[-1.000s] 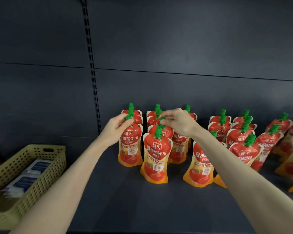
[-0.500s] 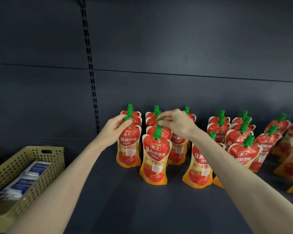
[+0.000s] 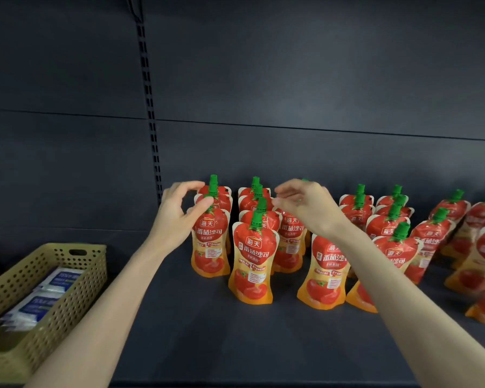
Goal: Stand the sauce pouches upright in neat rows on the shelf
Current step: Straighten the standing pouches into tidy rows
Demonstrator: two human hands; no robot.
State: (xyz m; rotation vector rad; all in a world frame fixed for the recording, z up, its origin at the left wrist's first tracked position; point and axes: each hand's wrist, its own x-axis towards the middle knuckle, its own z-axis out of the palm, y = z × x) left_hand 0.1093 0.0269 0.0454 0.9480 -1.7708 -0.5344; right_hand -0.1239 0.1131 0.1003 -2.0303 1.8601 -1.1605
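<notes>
On the dark shelf (image 3: 179, 317), sauce pouches (image 3: 252, 264) stand in rows. The left hand (image 3: 177, 217) hangs loosely open with its thumb touching the left front pouch (image 3: 210, 242). The right hand (image 3: 305, 205) hovers open and empty. A careless brush could topple the packed rows behind.

Sauce pouches (image 3: 252, 264) upright in rows on dark shelf (image 3: 207, 337). Left grip (image 3: 177, 217) loosely curved, thumb touching leftmost front pouch (image 3: 210, 242) near green cap. Right grip (image 3: 305, 205) relaxed above caps, holding nothing. Tan basket (image 3: 76, 298) at left holds white packets (image 3: 53, 281).
</notes>
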